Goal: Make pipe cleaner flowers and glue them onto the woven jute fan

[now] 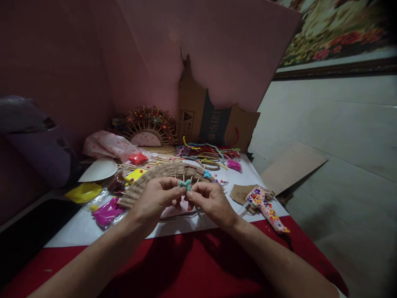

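Note:
My left hand [159,194] pinches one side of a small teal fuzzy pipe cleaner [185,184] bent into a looped shape. On its other side, the thumb and fingers of my right hand [212,200] are closed on it too. A loose greenish length hangs below my right fingers. Just behind both hands lies a curved, twine-wrapped arch [164,171] with thin sticks and colored beads. A blue pipe-cleaner star [207,174] sits on its right part. My fingers hide some of the arch's middle and the pink piece under it.
A flower-patterned glue gun [263,203] rests on torn cardboard [238,193] at right. Scissors [211,161] and loose pipe cleaners [220,150] lie behind. Packets of purple clay [108,212] and yellow clay [83,193] are at left. A finished-looking fan shape [149,138] stands at the back.

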{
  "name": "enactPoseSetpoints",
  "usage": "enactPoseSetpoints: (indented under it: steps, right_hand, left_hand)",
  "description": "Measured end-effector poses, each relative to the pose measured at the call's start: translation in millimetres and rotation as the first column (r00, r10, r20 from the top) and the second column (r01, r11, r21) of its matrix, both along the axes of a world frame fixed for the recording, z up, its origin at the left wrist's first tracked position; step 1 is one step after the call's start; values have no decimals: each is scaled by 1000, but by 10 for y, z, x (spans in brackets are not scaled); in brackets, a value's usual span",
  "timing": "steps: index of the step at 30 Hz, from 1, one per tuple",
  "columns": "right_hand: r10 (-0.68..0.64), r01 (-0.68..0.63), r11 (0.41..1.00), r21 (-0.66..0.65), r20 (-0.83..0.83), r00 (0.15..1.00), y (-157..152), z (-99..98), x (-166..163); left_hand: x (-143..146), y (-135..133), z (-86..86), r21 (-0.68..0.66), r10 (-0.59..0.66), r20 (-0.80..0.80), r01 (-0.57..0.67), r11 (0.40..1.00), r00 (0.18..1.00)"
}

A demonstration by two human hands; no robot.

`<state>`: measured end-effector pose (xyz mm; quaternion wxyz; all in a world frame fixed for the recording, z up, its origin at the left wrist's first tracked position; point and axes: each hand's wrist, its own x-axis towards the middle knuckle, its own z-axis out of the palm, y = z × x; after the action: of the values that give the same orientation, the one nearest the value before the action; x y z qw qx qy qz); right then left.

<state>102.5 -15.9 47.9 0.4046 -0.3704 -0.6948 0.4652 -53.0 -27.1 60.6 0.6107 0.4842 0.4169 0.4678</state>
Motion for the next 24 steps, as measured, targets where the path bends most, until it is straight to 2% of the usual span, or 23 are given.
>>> enactPoseSetpoints:
  steps: [8, 13, 19, 24]
  right_hand:
    - [-1, 0, 1000, 22, 42, 999, 13, -20, 5]
    - [-93, 99, 991, 88, -72, 993, 45, -51, 8]
    - [-137, 144, 979, 142, -59, 989, 53, -55, 24]
    - [-187, 195, 972, 133, -69, 980, 57, -62, 29]
  left_hand:
    - [-4, 10, 16, 21, -3, -26, 3, 1000, 1000]
    - [-4, 3, 36, 16, 7, -39, -6, 1000, 999]
    - [29, -8, 1, 2, -21, -68, 21, 1000, 997]
    - [28, 21, -50, 3, -17, -16, 17, 1000, 1000]
